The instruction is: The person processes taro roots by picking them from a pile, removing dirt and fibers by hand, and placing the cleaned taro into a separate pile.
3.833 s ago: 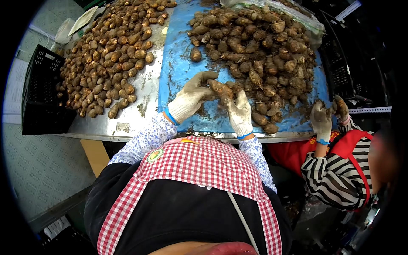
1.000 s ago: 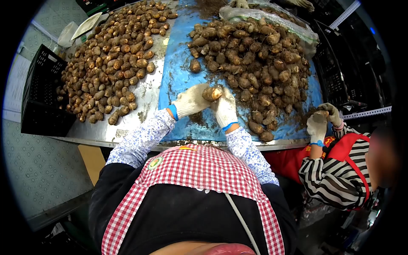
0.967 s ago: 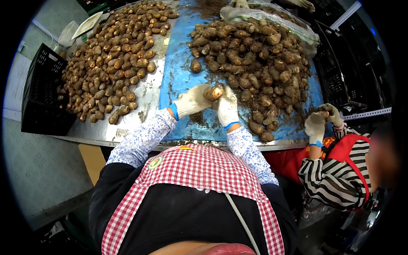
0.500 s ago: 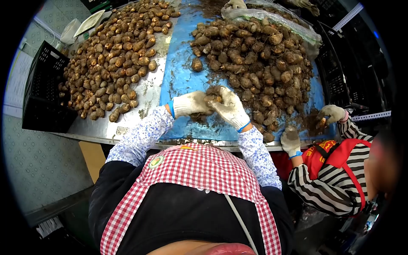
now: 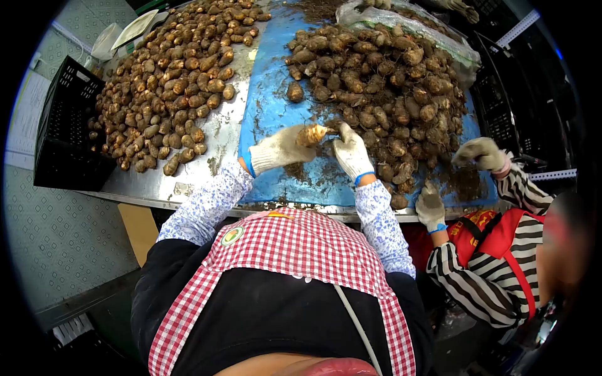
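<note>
My left hand point(image 5: 285, 148), in a soiled white knit glove, is wrapped round a taro point(image 5: 311, 135) whose pale, peeled-looking end points right. Close to that tip is my right hand point(image 5: 352, 153), also gloved, with thumb and fingers drawn together; dark strands show by the fingertips, but what they pinch is too small to make out. Both hands are above the blue sheet point(image 5: 266, 113), near the table's front edge. Beyond my right hand rises a heap of dirty, rooty taros point(image 5: 382, 81). A single taro point(image 5: 295, 92) lies apart at its left.
Cleaner taros point(image 5: 169, 88) spread over the metal tabletop point(image 5: 216, 135) at left, beside a black crate point(image 5: 66, 135). A co-worker's gloved hands point(image 5: 430, 207) are at the right. A plastic sack point(image 5: 439, 41) lies behind the heap, and black crates point(image 5: 501, 94) stand beyond.
The taro has turned in my left hand so its pale end shows to the right. My right hand has moved off its body to the tip. The co-worker's far hand has shifted up and left.
</note>
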Motion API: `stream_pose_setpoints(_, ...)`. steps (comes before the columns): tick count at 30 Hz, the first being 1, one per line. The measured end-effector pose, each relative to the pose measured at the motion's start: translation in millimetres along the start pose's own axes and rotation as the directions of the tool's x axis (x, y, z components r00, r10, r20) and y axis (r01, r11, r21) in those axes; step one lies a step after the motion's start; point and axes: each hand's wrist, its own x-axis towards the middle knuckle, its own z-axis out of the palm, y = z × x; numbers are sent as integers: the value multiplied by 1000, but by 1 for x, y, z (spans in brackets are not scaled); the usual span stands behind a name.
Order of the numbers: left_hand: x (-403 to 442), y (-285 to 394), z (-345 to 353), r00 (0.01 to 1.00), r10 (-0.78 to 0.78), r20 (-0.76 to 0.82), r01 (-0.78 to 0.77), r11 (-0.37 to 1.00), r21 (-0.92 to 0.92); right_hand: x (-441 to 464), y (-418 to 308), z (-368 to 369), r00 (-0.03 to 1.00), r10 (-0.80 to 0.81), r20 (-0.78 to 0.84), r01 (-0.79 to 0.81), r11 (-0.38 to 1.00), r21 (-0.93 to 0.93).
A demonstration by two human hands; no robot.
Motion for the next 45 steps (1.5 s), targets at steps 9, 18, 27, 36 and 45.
stream_pose_setpoints(9,2,-12,15,979,163,-120,-118,942,316,-29,-66,-25,965,-219,142,184,957,226)
stream_pose_setpoints(18,-4,-32,16,995,102,18,-32,470,-882,-42,-89,-13,880,-470,-69,473,881,31)
stream_pose_setpoints(27,-7,-47,37,911,233,-341,-209,972,104,-4,-15,-2,922,-356,155,340,933,118)
stream_pose_setpoints(36,-8,-53,21,942,-33,-333,-167,816,-554,-30,-34,-20,987,-48,151,-54,792,608)
stream_pose_setpoints(45,14,-43,32,922,-89,-377,-159,800,-578,-64,-101,-5,981,-179,-80,192,955,225)
